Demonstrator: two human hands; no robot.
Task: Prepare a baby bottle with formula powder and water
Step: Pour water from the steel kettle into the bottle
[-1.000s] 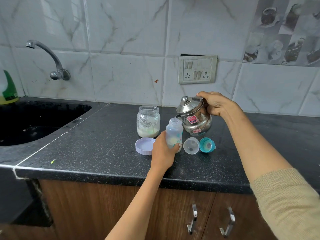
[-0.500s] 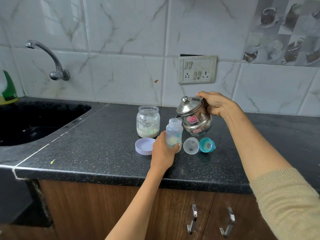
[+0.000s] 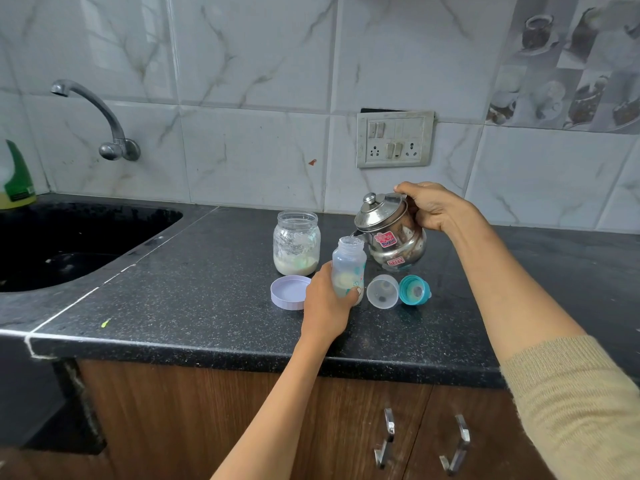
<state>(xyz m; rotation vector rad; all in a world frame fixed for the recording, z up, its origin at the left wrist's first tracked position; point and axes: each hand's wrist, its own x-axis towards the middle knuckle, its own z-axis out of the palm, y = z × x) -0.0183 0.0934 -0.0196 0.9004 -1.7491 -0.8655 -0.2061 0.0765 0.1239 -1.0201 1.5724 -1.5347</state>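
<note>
Kettle (image 3: 389, 233) stayed tilted in the right hand (image 3: 434, 206), spout at the mouth of the bottle (image 3: 348, 268), which the left hand (image 3: 327, 303) gripped on the surface (image 3: 194, 299); nothing had shifted, suggesting ongoing filling.

Person wearing beige ribbed knit sleeve (image 3: 575, 403) on right arm, sleeve ending mid-forearm. Left arm (image 3: 277, 403) showing no sleeve. Both hands going bare, left hand (image 3: 325, 303) and right hand (image 3: 436, 207).

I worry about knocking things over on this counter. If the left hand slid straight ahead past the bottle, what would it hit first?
Likely the steel kettle, tilted just behind the baby bottle that the left hand grips; depth is uncertain, so it could pass between the kettle and the glass jar.
</note>
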